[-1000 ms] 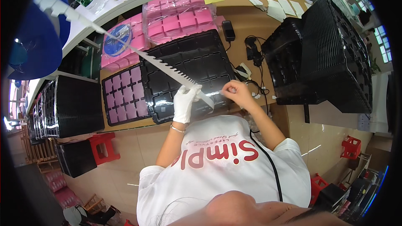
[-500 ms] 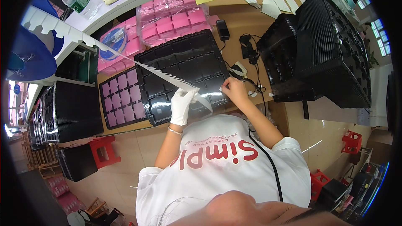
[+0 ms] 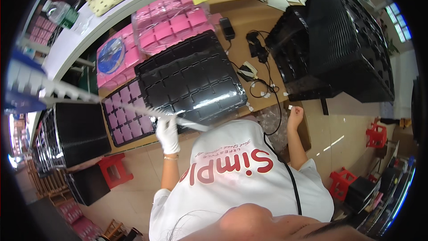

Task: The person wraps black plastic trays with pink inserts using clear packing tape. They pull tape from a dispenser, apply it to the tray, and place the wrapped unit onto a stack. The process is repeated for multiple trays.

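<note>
My left hand (image 3: 167, 136), in a white glove, is closed round a long white paper strip (image 3: 192, 124) with a notched edge. The strip runs up to the far left, blurred there, and its short end sticks out toward my shirt. Beneath it lies a small black tray with pink cells (image 3: 129, 114). My bare right hand (image 3: 295, 118) is pinched on a small white paper piece (image 3: 290, 107), out past the table's front edge on the right. A large black compartment tray (image 3: 191, 78) lies in front of me, apart from both hands.
Pink trays in clear wrap (image 3: 174, 22) and a blue tape roll (image 3: 111, 56) sit behind. Tall black tray stacks stand at right (image 3: 352, 40) and left (image 3: 82, 127). A black cable (image 3: 278, 120) crosses the table edge. Paper scraps lie near it.
My left hand has moved left with the strip, off the large tray. The right hand has swung right, from the tray's corner past the table edge, with the small paper piece. The view has shifted slightly.
</note>
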Motion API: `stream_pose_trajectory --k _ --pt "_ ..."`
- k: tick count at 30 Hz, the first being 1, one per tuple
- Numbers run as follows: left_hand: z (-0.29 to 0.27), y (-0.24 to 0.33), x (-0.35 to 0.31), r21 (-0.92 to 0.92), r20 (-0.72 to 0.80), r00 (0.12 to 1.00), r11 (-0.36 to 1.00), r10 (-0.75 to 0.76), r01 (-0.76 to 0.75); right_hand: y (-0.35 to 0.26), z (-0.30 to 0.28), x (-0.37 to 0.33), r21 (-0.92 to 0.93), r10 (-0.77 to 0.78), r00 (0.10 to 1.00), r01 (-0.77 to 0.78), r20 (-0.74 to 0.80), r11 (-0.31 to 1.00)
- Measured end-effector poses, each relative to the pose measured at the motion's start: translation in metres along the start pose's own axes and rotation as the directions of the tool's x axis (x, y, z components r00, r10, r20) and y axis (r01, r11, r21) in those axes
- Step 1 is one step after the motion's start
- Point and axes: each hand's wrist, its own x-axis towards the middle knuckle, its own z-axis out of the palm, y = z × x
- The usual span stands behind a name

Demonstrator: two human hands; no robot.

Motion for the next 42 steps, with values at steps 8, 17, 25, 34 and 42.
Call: stream_pose_trajectory --k 8,17,25,34,42 --pt "-0.093 -0.151 -0.092 -0.555 -0.055 0.990 0.828 -0.129 0.077 0.200 -0.025 0.061 -0.567 0.363 0.913 -0.402 -0.188 0.719" --pt "-0.071 -0.219 -0.163 0.375 -0.058 0.966 0.891 -0.253 0.256 -0.115 0.014 -0.008 -0.154 -0.607 0.790 0.613 0.093 0.775" --pt "-0.068 -0.217 -0.152 0.135 0.024 0.792 0.787 -0.610 0.602 -0.357 0.244 -0.002 0.544 -0.973 0.216 0.808 0.084 0.227" --pt "-0.075 -0.185 -0.147 0.200 0.040 0.773 0.763 -0.633 0.615 -0.409 0.427 0.017 0.375 -0.752 -0.181 0.922 0.634 0.094" --pt "-0.138 -0.130 -0.088 0.520 0.530 0.422 0.675 -0.735 0.523 -0.430 0.460 0.045 0.514 -0.603 -0.285 0.822 0.745 0.246"
